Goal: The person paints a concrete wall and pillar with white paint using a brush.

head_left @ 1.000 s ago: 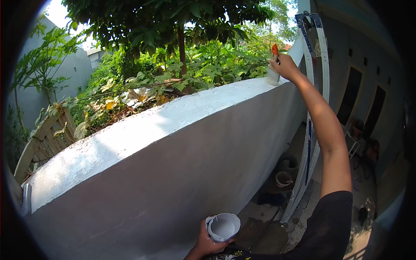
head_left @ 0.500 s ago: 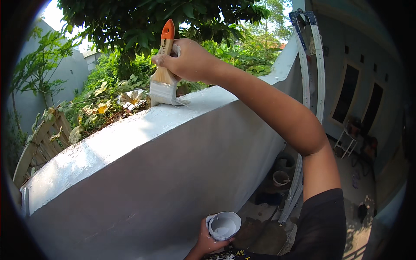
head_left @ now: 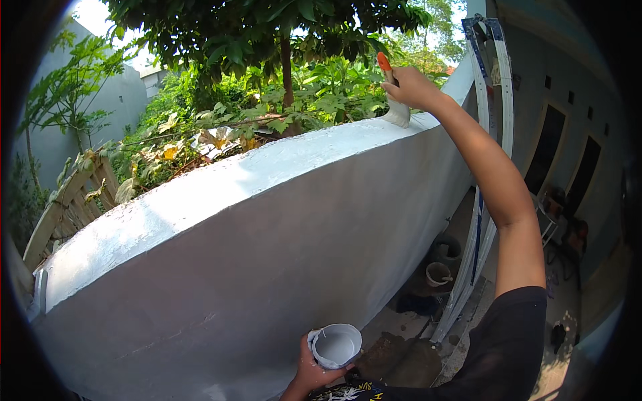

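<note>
My right hand [head_left: 416, 88] is stretched far forward, closed round the handle of a paintbrush [head_left: 397, 112] with an orange tip. The brush is upright, its white-coated bristles pressed and bent against the top of a wall [head_left: 267, 167]. That wall top is whitish and looks wet in places, while its side is grey. Low in the picture, my left hand [head_left: 313, 371] grips a small pot of white paint [head_left: 336, 345] from its left side. The pot's rim is smeared with paint, and some paint shows inside.
An aluminium ladder [head_left: 483, 167] stands on the right beside the wall. Below it on the ground are a pail [head_left: 438, 274] and dark items. Leafy plants [head_left: 334, 93] crowd the wall's far side, with a wooden fence [head_left: 70, 200] at left. A house front [head_left: 562, 127] stands at right.
My right hand has carried the brush to the right and farther along the wall top. The pot in my left hand has shifted slightly left. The view has turned a little.
</note>
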The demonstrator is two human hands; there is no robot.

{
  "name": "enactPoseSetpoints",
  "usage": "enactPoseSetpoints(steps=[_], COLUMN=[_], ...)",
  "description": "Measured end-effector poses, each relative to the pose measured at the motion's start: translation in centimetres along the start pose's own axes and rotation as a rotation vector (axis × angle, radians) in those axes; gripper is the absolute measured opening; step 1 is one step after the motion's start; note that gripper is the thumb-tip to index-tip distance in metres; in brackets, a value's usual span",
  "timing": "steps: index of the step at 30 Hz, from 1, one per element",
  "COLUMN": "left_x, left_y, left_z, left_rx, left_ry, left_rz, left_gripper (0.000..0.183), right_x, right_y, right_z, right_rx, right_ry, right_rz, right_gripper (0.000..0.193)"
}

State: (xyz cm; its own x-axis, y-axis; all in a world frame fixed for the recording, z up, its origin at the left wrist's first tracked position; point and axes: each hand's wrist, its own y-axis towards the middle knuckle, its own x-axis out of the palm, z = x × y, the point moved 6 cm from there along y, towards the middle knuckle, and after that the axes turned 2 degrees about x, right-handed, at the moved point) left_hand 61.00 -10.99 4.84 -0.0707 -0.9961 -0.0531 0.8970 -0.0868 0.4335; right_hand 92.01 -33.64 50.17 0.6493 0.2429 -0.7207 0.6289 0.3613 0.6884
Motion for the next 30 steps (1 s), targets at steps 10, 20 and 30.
enactPoseSetpoints(steps=[10,20,30], left_x=[-0.3,-1.1,-1.7], left_y=[-0.7,-1.4,-1.9], left_z=[0.5,0.4,1.1], left_rx=[0.023,0.001,0.006], left_ry=[-0.009,-0.026,0.028], left_rz=[-0.025,-0.049,-0.066], left_gripper=[0.097,0.097,0.096], right_x=[-2.4,-4.4,-4.2], right_y=[-0.1,1.3,2.0], right_z=[-14.5,-8.4,-5.2], right_rx=[-0.231,-0.111,0.099], right_ry=[0.327,0.273,0.504], right_rz=[0.032,-0.043,-0.019], right_gripper=[0.032,0.042,0.044])
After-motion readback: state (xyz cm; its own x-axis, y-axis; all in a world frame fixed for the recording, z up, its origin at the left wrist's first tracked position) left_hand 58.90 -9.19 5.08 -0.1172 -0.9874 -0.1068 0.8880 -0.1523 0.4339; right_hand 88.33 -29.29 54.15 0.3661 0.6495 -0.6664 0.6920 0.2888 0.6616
